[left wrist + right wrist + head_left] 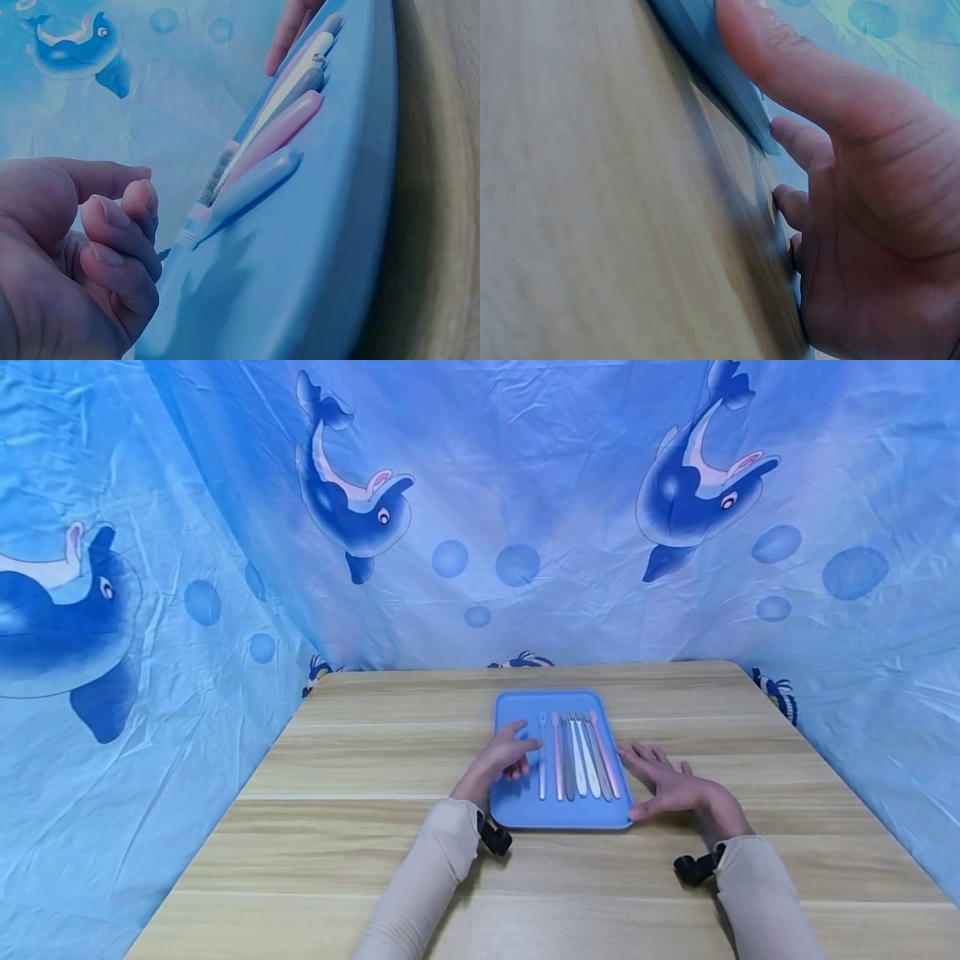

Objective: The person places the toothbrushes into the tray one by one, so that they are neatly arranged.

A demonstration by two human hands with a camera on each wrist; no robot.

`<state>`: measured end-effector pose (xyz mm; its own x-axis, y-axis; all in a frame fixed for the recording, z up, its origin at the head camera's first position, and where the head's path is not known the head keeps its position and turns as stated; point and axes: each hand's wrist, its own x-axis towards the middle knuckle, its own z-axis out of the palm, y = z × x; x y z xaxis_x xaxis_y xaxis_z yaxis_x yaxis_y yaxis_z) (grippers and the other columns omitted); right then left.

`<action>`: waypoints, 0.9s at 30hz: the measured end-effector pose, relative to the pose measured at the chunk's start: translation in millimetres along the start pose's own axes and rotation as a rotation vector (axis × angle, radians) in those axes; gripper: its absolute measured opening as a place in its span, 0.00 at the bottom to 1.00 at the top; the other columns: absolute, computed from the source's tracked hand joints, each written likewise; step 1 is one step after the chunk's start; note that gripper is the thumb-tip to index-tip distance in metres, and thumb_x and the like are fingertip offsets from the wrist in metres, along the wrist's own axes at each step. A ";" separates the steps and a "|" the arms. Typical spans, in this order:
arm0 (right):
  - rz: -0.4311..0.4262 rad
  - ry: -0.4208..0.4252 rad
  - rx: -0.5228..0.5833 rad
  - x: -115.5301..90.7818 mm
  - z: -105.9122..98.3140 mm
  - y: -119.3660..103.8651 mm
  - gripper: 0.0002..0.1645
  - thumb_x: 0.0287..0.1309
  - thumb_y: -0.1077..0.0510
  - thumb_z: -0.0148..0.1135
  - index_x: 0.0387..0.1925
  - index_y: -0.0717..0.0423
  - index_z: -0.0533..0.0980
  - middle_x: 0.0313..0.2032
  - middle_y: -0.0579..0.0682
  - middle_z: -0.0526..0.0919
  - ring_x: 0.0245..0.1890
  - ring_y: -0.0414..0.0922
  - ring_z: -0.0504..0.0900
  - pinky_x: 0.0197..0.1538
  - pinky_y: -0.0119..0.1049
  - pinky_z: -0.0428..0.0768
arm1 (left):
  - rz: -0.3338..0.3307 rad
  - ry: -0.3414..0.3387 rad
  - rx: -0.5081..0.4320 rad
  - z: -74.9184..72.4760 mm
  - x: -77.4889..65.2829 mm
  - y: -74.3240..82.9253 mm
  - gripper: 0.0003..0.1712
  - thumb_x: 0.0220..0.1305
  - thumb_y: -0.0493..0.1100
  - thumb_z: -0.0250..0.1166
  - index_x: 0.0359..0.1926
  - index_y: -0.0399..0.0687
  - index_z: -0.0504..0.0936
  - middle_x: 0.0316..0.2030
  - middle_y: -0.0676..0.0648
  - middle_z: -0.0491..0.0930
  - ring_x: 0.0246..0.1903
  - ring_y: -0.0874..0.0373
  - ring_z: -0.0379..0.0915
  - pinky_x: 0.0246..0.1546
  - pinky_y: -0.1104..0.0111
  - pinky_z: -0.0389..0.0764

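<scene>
Several toothbrushes lie side by side on a blue tray (525,812), their heads toward the far end. Leftmost is a light blue toothbrush (542,772), followed by a pink toothbrush (558,768), then grey and white ones and another pink toothbrush (606,758) at the right. My left hand (504,752) hovers over the tray's left part beside the blue toothbrush, index finger extended, the others loosely bent, holding nothing; the left wrist view shows bent fingertips (116,212). My right hand (667,785) spreads its fingers along the tray's right side, thumb at the near right corner.
The tray stands on a wooden table (360,827), whose far edge meets a blue curtain (450,460) printed with dolphins. More of this curtain hangs at the left and right. A black wrist camera (495,837) sits on the left sleeve, another camera (697,867) on the right.
</scene>
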<state>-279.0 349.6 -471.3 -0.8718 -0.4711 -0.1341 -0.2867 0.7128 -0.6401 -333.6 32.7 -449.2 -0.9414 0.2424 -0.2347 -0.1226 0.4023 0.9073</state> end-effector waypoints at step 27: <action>0.055 -0.056 0.065 -6.4 -6.9 -1.4 0.56 0.59 0.38 0.65 0.79 0.51 0.49 0.78 0.69 0.34 0.75 0.75 0.27 0.65 0.82 0.29 | 0.077 0.137 0.142 -70.4 -14.9 -18.5 0.40 0.70 0.48 0.62 0.77 0.45 0.58 0.09 0.49 0.72 0.07 0.62 0.63 0.07 0.72 0.64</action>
<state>-275.8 355.2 -464.4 -0.8616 -0.4614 -0.2115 -0.2108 0.7043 -0.6779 -339.4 -40.5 -437.9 -0.9814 0.1586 -0.1077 -0.0120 0.5100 0.8601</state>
